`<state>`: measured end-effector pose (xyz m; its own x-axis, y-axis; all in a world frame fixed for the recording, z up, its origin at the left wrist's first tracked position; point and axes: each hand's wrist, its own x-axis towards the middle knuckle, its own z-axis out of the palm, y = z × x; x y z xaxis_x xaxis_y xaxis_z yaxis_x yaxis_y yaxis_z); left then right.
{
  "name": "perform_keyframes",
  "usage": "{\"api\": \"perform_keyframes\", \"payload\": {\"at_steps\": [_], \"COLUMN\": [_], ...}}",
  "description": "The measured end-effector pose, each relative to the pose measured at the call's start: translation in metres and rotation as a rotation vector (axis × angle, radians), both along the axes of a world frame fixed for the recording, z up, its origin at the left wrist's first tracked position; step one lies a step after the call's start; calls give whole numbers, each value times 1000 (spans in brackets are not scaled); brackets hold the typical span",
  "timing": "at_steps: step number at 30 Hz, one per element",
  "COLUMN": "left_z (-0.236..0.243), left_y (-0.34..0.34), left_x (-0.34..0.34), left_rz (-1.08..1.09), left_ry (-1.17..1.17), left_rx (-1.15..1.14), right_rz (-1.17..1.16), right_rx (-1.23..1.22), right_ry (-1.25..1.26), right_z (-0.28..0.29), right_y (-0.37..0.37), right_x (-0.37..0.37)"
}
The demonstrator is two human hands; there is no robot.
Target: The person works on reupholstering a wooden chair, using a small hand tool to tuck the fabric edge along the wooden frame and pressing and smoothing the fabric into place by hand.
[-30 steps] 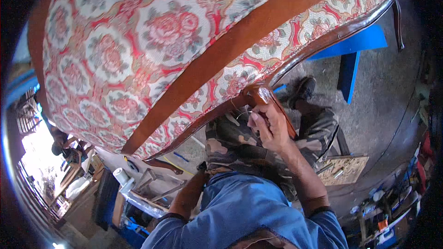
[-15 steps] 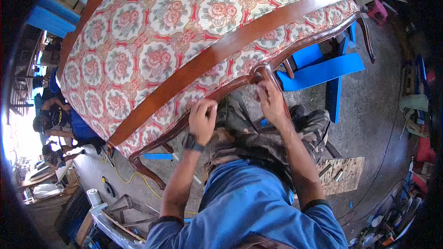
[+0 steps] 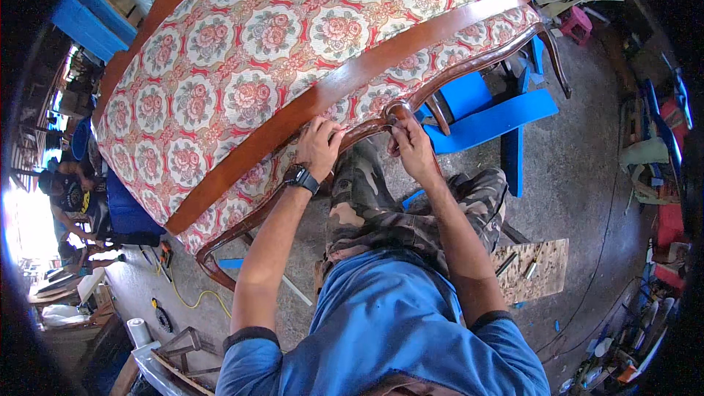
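A long sofa (image 3: 279, 33) covered in cream and red rose-patterned fabric lies before me, with a flat brown wooden rail (image 3: 330, 88) running across it. My left hand (image 3: 317, 148), with a dark watch on its wrist, rests on the fabric strip just above the carved wooden edge (image 3: 359, 132), its fingers laid out. My right hand (image 3: 413, 148) is pinched closed beside the scrolled top of a curved wooden leg (image 3: 398, 108). A thin line seems to show at its fingertips, too fine to name.
Blue foam strips (image 3: 499, 123) lie on the floor under the sofa's right part. A speckled board (image 3: 532, 270) with small metal pieces lies right of my legs. Two people (image 3: 77, 202) are at the far left. A yellow hose (image 3: 194, 306) and a pink stool (image 3: 576, 26) also show.
My left hand has gone from curled at the wooden edge to lying on the fabric strip. My right hand stays near the leg's top, now pinched. The view has shifted slightly.
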<state>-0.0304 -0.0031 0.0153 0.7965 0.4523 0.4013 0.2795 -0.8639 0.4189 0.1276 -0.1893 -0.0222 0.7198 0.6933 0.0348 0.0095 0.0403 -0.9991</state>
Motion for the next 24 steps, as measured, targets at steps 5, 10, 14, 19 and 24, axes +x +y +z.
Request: {"api": "perform_keyframes", "payload": {"at_steps": [5,10,14,19,24], "left_z": [2,7,10,0,-2], "left_y": [-8,-16,-12,-21,-8], "left_x": [37,72,71,51,47], "left_rz": [-68,-104,-97,-20,-113], "left_ry": [-76,45,146,153,58], "left_rx": [45,182,63,180,118], "right_rz": [-4,28,39,-59,31], "right_rx": [48,102,153,-230,-573], "right_ry": [85,240,257,-258,-761], "right_z": [-3,5,1,17,37], "right_y": [1,-5,-10,-1,13], "right_x": [-4,-2,3,-10,-3]}}
